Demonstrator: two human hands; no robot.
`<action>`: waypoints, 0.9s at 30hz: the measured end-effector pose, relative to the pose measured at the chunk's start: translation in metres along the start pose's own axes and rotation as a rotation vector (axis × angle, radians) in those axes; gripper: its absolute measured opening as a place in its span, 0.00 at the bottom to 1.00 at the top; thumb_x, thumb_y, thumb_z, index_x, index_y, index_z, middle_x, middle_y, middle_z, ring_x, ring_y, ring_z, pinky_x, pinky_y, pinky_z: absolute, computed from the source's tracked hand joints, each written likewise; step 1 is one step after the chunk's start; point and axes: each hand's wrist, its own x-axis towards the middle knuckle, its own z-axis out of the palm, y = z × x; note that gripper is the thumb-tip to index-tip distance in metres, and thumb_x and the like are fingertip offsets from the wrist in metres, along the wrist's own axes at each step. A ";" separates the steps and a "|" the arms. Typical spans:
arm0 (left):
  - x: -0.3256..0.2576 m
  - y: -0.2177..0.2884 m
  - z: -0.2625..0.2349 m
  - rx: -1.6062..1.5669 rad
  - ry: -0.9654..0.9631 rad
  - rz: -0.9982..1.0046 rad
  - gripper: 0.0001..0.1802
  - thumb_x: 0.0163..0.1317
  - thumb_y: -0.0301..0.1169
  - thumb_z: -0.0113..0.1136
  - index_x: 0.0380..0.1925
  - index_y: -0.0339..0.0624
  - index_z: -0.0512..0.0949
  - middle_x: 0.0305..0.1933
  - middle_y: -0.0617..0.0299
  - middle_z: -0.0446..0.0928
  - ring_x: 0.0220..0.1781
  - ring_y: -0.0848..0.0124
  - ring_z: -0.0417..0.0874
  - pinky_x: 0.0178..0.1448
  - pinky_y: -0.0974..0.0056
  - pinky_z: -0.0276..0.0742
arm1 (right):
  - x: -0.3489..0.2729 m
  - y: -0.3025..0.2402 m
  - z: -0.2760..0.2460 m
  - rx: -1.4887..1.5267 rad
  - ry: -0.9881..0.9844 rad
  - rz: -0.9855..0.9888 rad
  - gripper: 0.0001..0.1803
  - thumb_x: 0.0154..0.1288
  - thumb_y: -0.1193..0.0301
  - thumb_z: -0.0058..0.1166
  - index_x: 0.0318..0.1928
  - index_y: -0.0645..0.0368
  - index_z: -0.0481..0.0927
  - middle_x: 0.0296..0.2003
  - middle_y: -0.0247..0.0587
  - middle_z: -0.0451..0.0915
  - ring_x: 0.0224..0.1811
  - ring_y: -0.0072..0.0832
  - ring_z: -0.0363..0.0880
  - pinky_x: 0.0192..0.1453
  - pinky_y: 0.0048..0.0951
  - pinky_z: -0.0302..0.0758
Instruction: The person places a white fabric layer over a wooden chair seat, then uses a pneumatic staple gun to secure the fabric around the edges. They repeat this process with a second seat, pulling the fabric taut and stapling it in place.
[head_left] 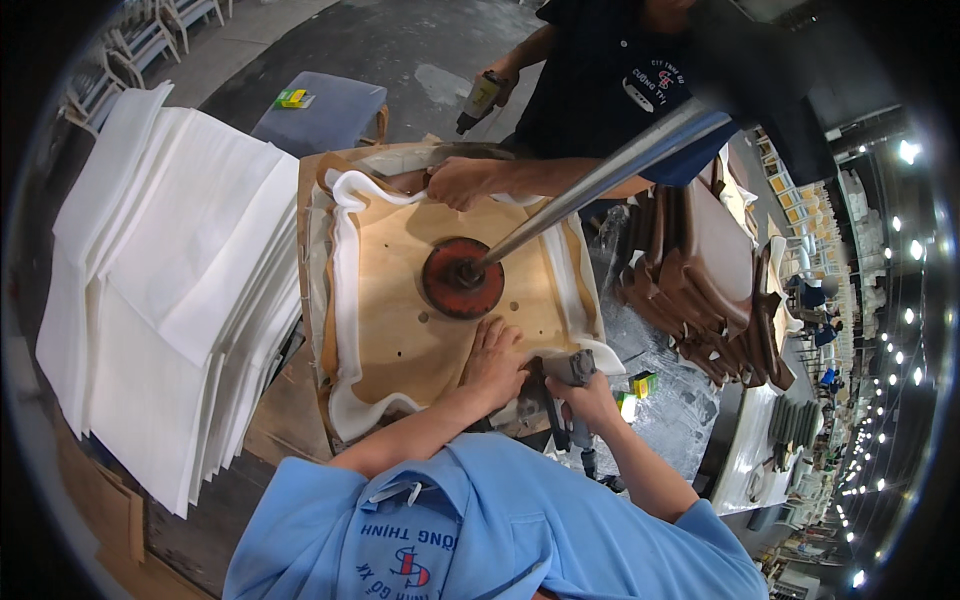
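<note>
A tan wooden seat panel [385, 290] lies in front of me, with white padding [346, 290] and brown covering [328, 345] folded up around its edges. A round red press disc [463, 290] on a slanted metal rod bears down on the panel's middle. Near the front edge, my left hand [494, 365] rests on the panel, its fingers stretched out toward the disc. My right hand [590, 402] grips a staple gun [570, 372], its head at the panel's near right corner. The gun's tip is hard to make out.
A tall stack of white foam sheets [190, 260] stands at left. Across from me a co-worker's hand [462, 183] touches the far edge; the other holds a staple gun [480, 100]. Brown upholstered seats [690, 260] are piled right, near a small yellow-green box [643, 384].
</note>
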 end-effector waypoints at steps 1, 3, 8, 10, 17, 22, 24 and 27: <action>-0.001 -0.001 0.003 -0.029 0.046 -0.006 0.12 0.62 0.38 0.77 0.37 0.40 0.94 0.69 0.53 0.72 0.84 0.44 0.60 0.94 0.35 0.43 | -0.002 0.005 -0.001 0.032 -0.012 -0.011 0.17 0.72 0.64 0.72 0.50 0.65 0.87 0.29 0.37 0.86 0.20 0.25 0.81 0.24 0.33 0.74; 0.001 -0.005 0.009 -0.019 0.089 -0.009 0.12 0.62 0.37 0.76 0.36 0.40 0.93 0.68 0.53 0.73 0.85 0.46 0.60 0.94 0.36 0.43 | 0.000 0.014 -0.001 0.091 -0.028 -0.025 0.16 0.73 0.65 0.72 0.50 0.65 0.86 0.30 0.37 0.86 0.20 0.25 0.81 0.23 0.32 0.74; 0.003 -0.003 0.013 -0.023 0.079 -0.041 0.12 0.62 0.36 0.75 0.35 0.37 0.93 0.68 0.53 0.73 0.84 0.47 0.62 0.93 0.37 0.46 | 0.008 0.022 0.001 0.169 -0.052 -0.036 0.14 0.74 0.67 0.72 0.48 0.64 0.85 0.31 0.36 0.84 0.19 0.24 0.80 0.23 0.31 0.74; 0.005 -0.003 0.014 -0.023 0.107 -0.039 0.12 0.62 0.35 0.75 0.35 0.35 0.93 0.67 0.53 0.73 0.84 0.47 0.63 0.93 0.37 0.48 | 0.013 0.019 0.001 0.171 -0.066 -0.037 0.14 0.74 0.67 0.72 0.48 0.64 0.85 0.31 0.35 0.84 0.19 0.24 0.80 0.23 0.31 0.74; 0.006 0.000 0.015 -0.027 0.181 -0.047 0.15 0.58 0.33 0.74 0.39 0.31 0.91 0.65 0.55 0.75 0.82 0.47 0.65 0.91 0.40 0.54 | 0.023 0.019 -0.001 0.147 -0.066 -0.022 0.13 0.73 0.67 0.72 0.45 0.64 0.84 0.28 0.34 0.82 0.18 0.24 0.80 0.23 0.32 0.73; 0.008 0.000 0.017 -0.073 0.241 -0.044 0.15 0.55 0.32 0.73 0.38 0.31 0.90 0.63 0.55 0.75 0.81 0.47 0.66 0.90 0.40 0.56 | 0.027 0.013 -0.002 0.106 -0.063 -0.025 0.14 0.73 0.66 0.73 0.42 0.64 0.85 0.26 0.34 0.82 0.18 0.24 0.79 0.23 0.32 0.73; 0.007 -0.001 0.021 -0.060 0.268 -0.033 0.14 0.54 0.31 0.72 0.37 0.31 0.89 0.62 0.54 0.75 0.81 0.46 0.66 0.89 0.40 0.57 | 0.027 0.008 -0.003 0.083 -0.065 -0.031 0.15 0.72 0.65 0.74 0.41 0.65 0.85 0.25 0.35 0.83 0.18 0.24 0.79 0.23 0.32 0.73; 0.008 -0.001 0.026 -0.060 0.253 -0.027 0.13 0.53 0.30 0.71 0.36 0.31 0.89 0.64 0.53 0.74 0.82 0.45 0.65 0.90 0.40 0.56 | 0.027 0.010 -0.004 0.047 -0.071 -0.032 0.16 0.71 0.63 0.75 0.41 0.65 0.85 0.25 0.35 0.83 0.18 0.25 0.80 0.23 0.33 0.73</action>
